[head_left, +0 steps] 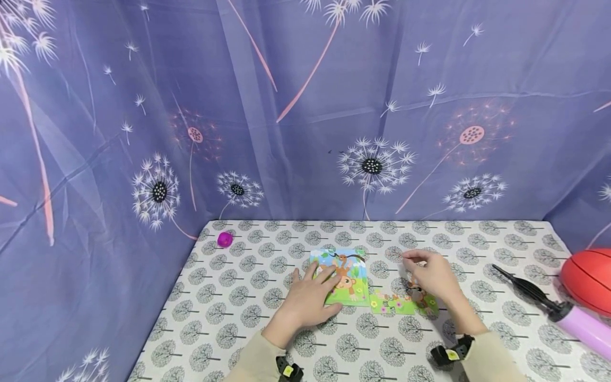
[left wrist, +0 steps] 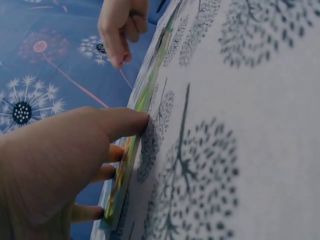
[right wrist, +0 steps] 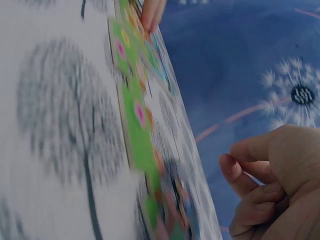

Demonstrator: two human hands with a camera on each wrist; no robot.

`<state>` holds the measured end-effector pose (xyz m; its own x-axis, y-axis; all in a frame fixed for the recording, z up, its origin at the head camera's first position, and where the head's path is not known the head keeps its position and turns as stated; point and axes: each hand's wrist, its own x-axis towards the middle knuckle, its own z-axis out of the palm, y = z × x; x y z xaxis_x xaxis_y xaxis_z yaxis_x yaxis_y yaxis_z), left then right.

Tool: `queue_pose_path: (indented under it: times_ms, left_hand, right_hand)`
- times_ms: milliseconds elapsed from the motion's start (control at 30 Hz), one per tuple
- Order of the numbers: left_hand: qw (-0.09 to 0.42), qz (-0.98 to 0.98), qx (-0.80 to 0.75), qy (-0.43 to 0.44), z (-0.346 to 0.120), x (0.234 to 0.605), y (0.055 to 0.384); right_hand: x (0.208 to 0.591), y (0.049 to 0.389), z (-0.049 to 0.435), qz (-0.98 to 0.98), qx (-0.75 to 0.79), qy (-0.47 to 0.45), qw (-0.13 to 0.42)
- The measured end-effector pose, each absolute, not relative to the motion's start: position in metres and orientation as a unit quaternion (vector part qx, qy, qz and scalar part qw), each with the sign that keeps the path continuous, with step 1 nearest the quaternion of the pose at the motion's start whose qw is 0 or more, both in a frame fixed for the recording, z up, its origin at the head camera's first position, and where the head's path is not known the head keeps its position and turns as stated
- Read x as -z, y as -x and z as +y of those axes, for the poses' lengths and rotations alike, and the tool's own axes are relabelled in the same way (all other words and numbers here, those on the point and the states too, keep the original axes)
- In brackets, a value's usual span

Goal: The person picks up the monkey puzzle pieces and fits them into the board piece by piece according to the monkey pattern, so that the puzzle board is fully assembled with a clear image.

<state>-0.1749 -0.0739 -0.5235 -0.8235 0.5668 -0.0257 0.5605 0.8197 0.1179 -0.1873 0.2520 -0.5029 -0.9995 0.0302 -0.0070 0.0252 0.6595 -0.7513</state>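
Note:
My left hand lies with spread fingers on a picture board showing a monkey; in the left wrist view its thumb and fingertips touch the board's edge. Right of the board lie joined green jigsaw pieces with pink and yellow flowers. Another part of the puzzle, green and brown, is partly hidden below my right hand. That hand hovers above the table, fingers curled and thumb near the index fingertip. In the right wrist view nothing shows between its fingertips, while the flowered pieces lie beside it.
A small purple object sits at the far left of the tree-patterned tablecloth. On the right are a pump with a black nozzle and lilac barrel, and a red ball. A dandelion-print curtain hangs behind the table.

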Motion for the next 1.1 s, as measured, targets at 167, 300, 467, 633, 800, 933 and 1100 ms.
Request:
queue_pose_path:
  times_ms: [167,300,467,633,800,933,1100]
  left_hand:
    - [0.036,0.953,-0.057,-0.295,-0.073,0.523,0.176]
    - [0.036,0.953,-0.056,-0.294,-0.072,0.522,0.176]
    - [0.035,0.951,-0.054,-0.301,-0.073,0.521,0.177]
    - [0.031,0.949,-0.059,-0.307,-0.074,0.522,0.177]
    - [0.031,0.948,-0.057,-0.311,-0.075,0.521,0.177]
    - [0.032,0.948,-0.055,-0.311,-0.075,0.52,0.177]
    - [0.032,0.949,-0.054,-0.309,-0.074,0.521,0.177]
  right_hand:
    - [0.504,0.179,0.275,-0.922,-0.386,0.024,-0.002]
    - [0.507,0.172,0.289,-0.928,-0.372,0.021,-0.02]
    - [0.512,0.167,0.299,-0.936,-0.347,0.022,-0.055]
    - [0.513,0.166,0.298,-0.946,-0.314,0.029,-0.073]
    - [0.512,0.166,0.296,-0.954,-0.289,0.028,-0.074]
    - [0.511,0.167,0.294,-0.951,-0.298,0.026,-0.08]
    - [0.511,0.167,0.291,-0.945,-0.318,0.019,-0.078]
